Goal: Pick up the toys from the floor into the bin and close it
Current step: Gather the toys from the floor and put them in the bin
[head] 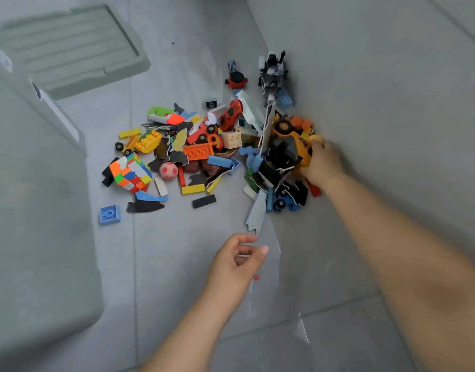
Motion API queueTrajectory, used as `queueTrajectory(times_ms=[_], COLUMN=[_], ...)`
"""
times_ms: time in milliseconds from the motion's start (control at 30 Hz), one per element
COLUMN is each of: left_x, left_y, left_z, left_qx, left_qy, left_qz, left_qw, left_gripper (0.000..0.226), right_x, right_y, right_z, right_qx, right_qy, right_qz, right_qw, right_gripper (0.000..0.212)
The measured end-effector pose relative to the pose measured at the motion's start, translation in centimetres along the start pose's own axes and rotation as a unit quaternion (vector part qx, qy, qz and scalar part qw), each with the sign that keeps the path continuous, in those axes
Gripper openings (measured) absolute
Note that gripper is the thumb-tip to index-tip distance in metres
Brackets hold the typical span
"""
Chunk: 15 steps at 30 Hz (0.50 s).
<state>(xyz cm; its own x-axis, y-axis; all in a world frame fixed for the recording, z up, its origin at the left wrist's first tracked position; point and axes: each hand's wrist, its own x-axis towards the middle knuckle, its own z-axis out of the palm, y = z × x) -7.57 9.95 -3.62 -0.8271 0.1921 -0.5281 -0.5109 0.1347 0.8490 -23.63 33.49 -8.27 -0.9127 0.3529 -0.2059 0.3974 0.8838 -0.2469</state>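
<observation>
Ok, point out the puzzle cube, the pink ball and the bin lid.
puzzle cube (130, 173), head view, its multicoloured upper face.
pink ball (168, 171), head view, its centre.
bin lid (69, 49), head view, its ribbed middle panel.

Light is soft, even and cool grey, with no glare. The right hand (323, 163) grips the yellow toy truck (298, 140). The toy pile (198, 151) just left of the grip is sharpest, its colours saturated. A faint soft shadow lies right of the grip. A jagged warped seam (257, 218) runs below-left of the grip. Far left, the bin (37, 210) is smeared and the lid (77, 52) soft. Tile joints (134, 264) bow.
</observation>
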Motion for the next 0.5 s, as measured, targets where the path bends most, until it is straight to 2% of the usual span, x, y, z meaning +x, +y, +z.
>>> queueTrajectory(times_ms=[133, 300, 400, 500], left_x=[0.6, 1.0, 1.2, 0.9], left_y=[-0.4, 0.1, 1.1, 2.4], left_z=[0.6, 0.7, 0.8, 0.4], left_qx=[0.002, -0.004, -0.017, -0.041], left_qy=[-0.006, -0.013, -0.017, 0.01], left_qz=[-0.008, -0.001, 0.016, 0.054], left_qw=[1.0, 1.0, 1.0, 0.998], left_gripper=[0.017, 0.031, 0.052, 0.087], right_x=[-1.2, -5.2, -8.6, -13.0], right_y=[0.3, 0.4, -0.5, -1.2], right_z=[0.5, -1.2, -3.6, -4.3], right_qx=[0.1, 0.209, 0.245, 0.309], right_qy=[0.01, 0.133, 0.233, 0.229], right_qz=[-0.016, -0.051, -0.075, -0.08], right_qw=[0.995, 0.967, 0.938, 0.919], right_gripper=[0.068, 0.065, 0.058, 0.062])
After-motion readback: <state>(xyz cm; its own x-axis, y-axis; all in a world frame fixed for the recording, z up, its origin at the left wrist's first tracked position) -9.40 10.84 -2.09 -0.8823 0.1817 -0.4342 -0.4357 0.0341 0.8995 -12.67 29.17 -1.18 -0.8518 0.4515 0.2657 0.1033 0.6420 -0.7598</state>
